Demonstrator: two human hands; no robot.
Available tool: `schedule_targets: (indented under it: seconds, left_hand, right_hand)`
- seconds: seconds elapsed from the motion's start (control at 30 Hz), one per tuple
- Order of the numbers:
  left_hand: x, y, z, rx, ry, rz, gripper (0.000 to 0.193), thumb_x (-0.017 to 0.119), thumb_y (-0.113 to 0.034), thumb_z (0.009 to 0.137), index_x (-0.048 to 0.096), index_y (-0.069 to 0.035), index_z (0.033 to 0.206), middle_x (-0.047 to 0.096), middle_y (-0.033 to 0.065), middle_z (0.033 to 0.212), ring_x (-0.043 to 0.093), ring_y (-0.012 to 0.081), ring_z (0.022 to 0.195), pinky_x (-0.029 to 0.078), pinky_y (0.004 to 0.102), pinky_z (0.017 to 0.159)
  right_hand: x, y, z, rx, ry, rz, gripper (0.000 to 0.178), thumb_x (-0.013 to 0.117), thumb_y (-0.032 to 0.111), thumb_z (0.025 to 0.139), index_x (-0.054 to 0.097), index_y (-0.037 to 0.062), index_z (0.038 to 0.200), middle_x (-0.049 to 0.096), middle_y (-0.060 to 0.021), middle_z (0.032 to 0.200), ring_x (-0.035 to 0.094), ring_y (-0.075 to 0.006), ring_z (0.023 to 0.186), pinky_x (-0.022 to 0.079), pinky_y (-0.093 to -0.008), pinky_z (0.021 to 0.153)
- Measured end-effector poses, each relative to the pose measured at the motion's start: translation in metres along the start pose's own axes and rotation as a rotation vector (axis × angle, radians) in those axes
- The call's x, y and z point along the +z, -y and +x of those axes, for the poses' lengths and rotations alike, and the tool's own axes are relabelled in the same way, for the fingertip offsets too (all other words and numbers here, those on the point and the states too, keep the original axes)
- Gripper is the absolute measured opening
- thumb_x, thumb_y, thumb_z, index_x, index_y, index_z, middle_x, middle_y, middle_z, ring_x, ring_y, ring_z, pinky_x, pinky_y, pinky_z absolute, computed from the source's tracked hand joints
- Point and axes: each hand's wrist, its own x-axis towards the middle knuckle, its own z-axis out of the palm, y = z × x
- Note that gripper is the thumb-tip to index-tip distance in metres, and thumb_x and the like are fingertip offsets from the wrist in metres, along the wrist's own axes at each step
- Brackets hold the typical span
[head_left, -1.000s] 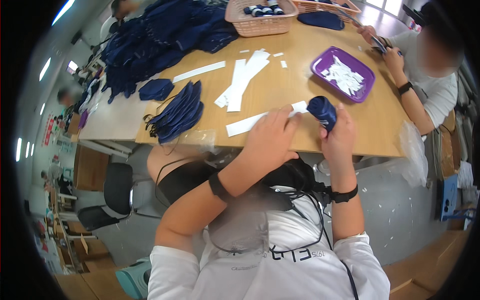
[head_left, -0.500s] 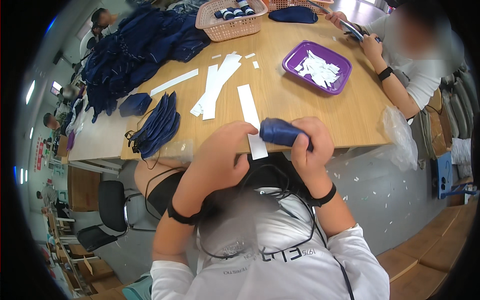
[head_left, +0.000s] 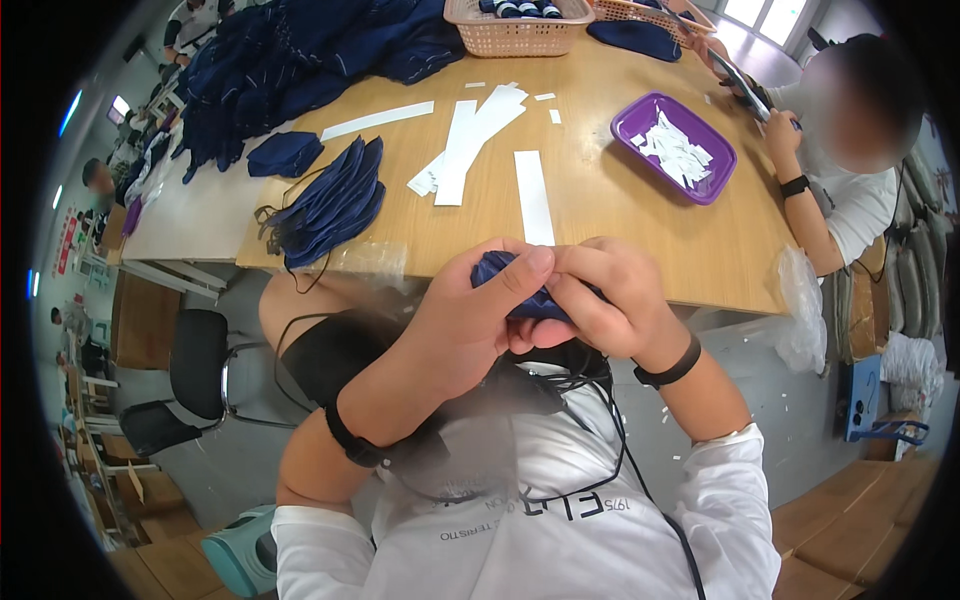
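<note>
Just over the table's near edge, my left hand (head_left: 480, 325) and my right hand (head_left: 615, 290) meet around a rolled navy cloth bundle (head_left: 492, 268). Both hands are closed on it, thumbs close together on top. Fingers cover most of the bundle. Right beyond them lies a white paper strip (head_left: 533, 190), its near end hidden by my hands. Farther off are overlapping white strips (head_left: 468, 150) and a single strip (head_left: 378, 120). To the left sit a stack of navy fabric pieces (head_left: 335, 205) with dark cords and a folded navy piece (head_left: 285, 154).
A purple basket (head_left: 655, 174) holds small white slips. Navy cloth (head_left: 310, 60) is heaped at the far left, beside a pink basket (head_left: 520, 40) of rolled bundles. A co-worker's hand (head_left: 782, 138) holds something flat at the right. A clear plastic bag (head_left: 800, 300) hangs off the table's right corner.
My left hand has come to the bundle and closed on it; before, it was apart, beside the white strip. The bundle is now mostly covered. The whole view has shifted slightly.
</note>
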Motion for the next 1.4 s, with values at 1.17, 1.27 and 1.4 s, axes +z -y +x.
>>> schedule_targets:
  seconds: [1.17,1.27,1.4]
  left_hand:
    - [0.007,0.001,0.001,0.134,0.044,0.342,0.034,0.068,0.000,0.098,0.043,-0.006,0.119,0.063,0.0064,0.110,0.068,0.0100,0.091,0.058,0.0290,0.080]
    - [0.014,0.015,0.017,0.189,0.077,0.511,0.035,0.066,0.001,0.097,0.038,-0.006,0.119,0.054,0.0075,0.121,0.058,0.0100,0.105,0.055,0.0293,0.088]
    - [0.012,0.027,0.039,0.246,0.180,0.674,0.050,0.069,0.004,0.092,0.038,-0.009,0.130,0.049,0.0108,0.134,0.046,0.0138,0.124,0.045,0.0335,0.108]
  right_hand:
    - [-0.024,0.067,0.003,1.562,-0.211,1.460,0.066,0.069,0.009,0.107,0.039,0.0022,0.165,0.067,-0.0172,0.133,0.068,-0.0119,0.070,0.054,-0.0256,0.053]
    - [-0.029,0.066,-0.021,1.591,-0.266,1.466,0.060,0.069,0.007,0.106,0.048,0.0031,0.162,0.073,-0.0129,0.112,0.069,-0.0123,0.069,0.055,-0.0263,0.054]
    - [-0.040,0.066,-0.042,1.624,-0.331,1.493,0.054,0.072,0.008,0.105,0.057,0.0029,0.156,0.074,-0.0090,0.097,0.068,-0.0126,0.067,0.054,-0.0266,0.055]
